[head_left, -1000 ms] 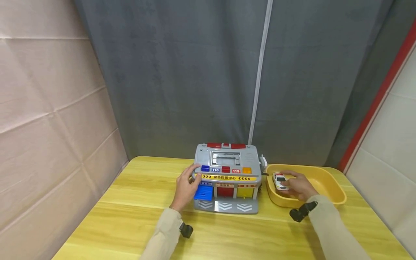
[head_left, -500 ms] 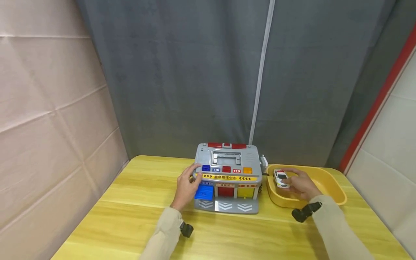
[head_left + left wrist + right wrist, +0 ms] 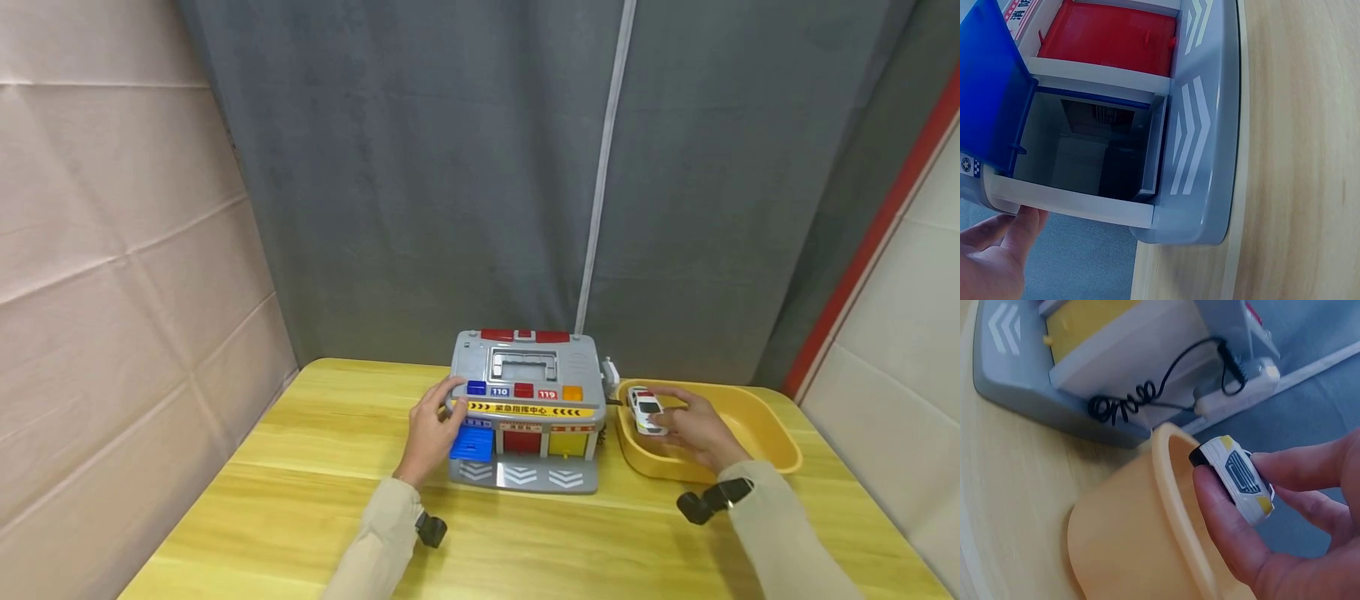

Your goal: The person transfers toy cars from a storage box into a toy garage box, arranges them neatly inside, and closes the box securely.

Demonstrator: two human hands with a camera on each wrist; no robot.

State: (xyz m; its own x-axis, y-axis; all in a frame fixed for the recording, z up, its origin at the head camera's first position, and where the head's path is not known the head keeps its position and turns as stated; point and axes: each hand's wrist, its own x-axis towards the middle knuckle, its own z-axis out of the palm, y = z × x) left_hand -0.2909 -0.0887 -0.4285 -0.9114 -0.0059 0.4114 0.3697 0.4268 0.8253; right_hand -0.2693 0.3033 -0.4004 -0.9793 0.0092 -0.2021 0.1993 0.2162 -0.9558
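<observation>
A grey toy emergency station (image 3: 577, 360) with a red and yellow trim stands on the table. My left hand (image 3: 429, 429) holds its left front roof corner, thumb at the front and fingers along the roof edge. Beside that thumb, the blue garage door (image 3: 988, 87) is swung up and the bay behind it shows dark inside. The red door (image 3: 1110, 37) and yellow door (image 3: 567, 444) are down. Over the left end of the yellow tub (image 3: 783, 454), my right hand (image 3: 701, 429) pinches a small white toy car (image 3: 1235, 478) with red and yellow markings between thumb and fingers.
On the station's right side hangs a white handset (image 3: 1235, 394) with a coiled black cord (image 3: 1129, 403). The tub stands close to that side. A grey curtain (image 3: 420, 208) hangs behind the wooden table (image 3: 330, 467).
The toy car has tilted and shifted slightly in my right hand, staying over the tub's left end. My left hand has stayed at the station's corner.
</observation>
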